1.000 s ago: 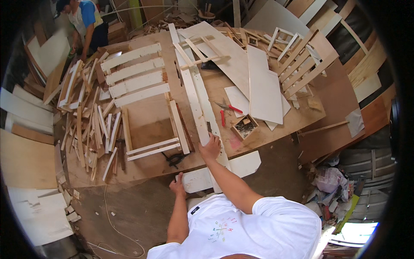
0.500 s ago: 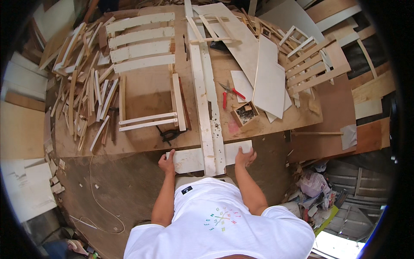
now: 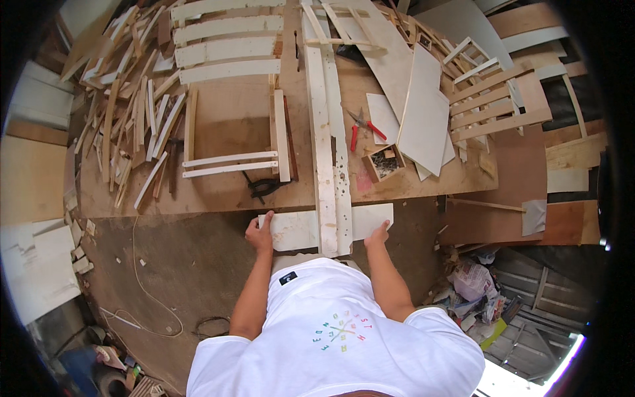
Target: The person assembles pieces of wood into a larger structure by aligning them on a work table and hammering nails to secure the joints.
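A white wooden board lies crosswise at the near end of two long, narrow white beams. Its middle is hidden beneath them. My left hand is closed on the board's left end, with the thumb on top near the upper corner. At the other end my right hand grips the lower right corner, its fingers mostly hidden below. One beam has many small holes along its length and reaches over the edge of the worktable.
A slatted wooden frame lies on the table, with a black clamp by it. Scrap sticks heap up at left. Red-handled pliers and a box of nails sit right of the beams. A cable trails across the floor.
The view has shifted, so the table and beams sit higher and further right in the picture. My right hand has moved lower on the board's end; my left keeps its hold.
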